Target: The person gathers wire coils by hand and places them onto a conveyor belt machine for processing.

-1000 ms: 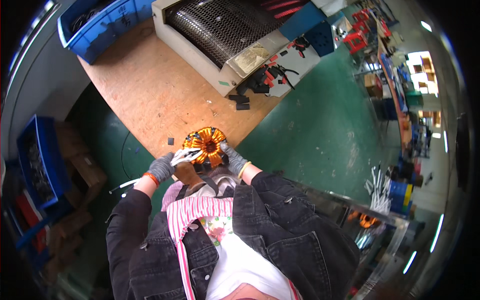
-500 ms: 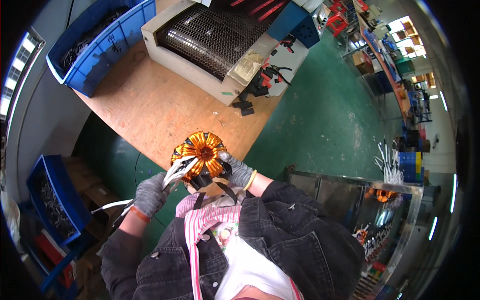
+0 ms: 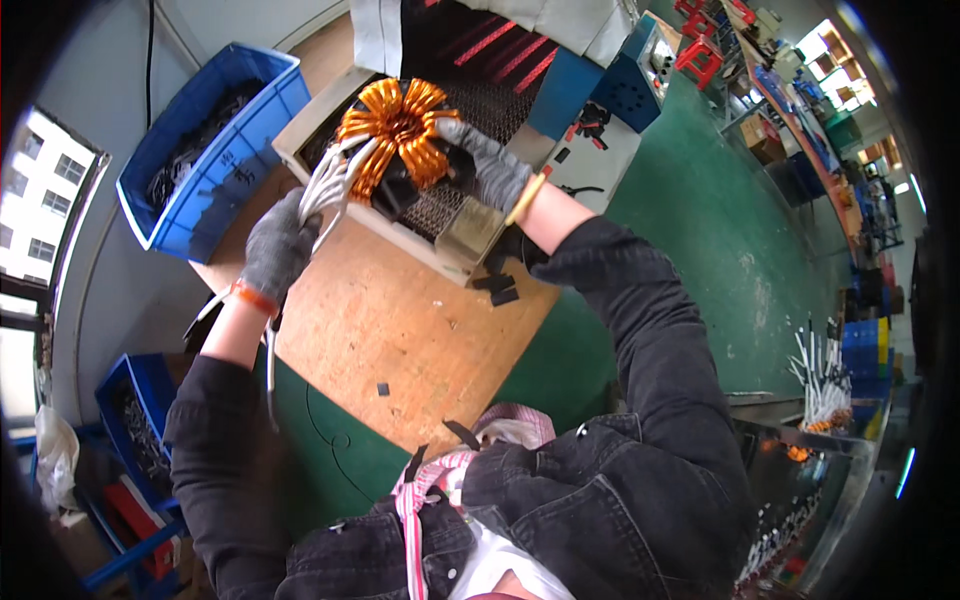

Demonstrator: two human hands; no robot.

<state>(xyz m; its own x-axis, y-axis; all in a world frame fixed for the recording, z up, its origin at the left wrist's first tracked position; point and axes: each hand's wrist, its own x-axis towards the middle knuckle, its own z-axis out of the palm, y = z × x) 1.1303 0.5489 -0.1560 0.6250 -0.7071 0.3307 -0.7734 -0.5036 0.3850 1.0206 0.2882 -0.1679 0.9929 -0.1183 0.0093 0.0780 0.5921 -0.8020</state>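
Note:
A ring-shaped coil (image 3: 398, 135) wound with thick orange copper wire is held up over the mesh conveyor belt (image 3: 500, 110) of a machine. My right hand (image 3: 488, 165), in a grey glove, grips its right side, with the thumb on the windings. From its left side runs a bundle of white sleeved leads (image 3: 330, 187). My left hand (image 3: 280, 245), also gloved, is closed round these leads, and their ends hang below the fist. A black part shows under the windings. My hands hide some of the coil's rim.
Red strips glow inside the machine beyond the belt. A blue bin (image 3: 215, 150) of dark parts stands to the left, another blue bin (image 3: 140, 420) lower down. Black pieces (image 3: 497, 288) lie on the wooden table (image 3: 400, 320). Pliers (image 3: 582, 190) lie at the machine's right. A metal-framed rack (image 3: 800, 437) stands at right.
Both hands have carried the coil forward and up, from the table's near edge to over the mesh belt. My arms are now stretched out, and the view has shifted.

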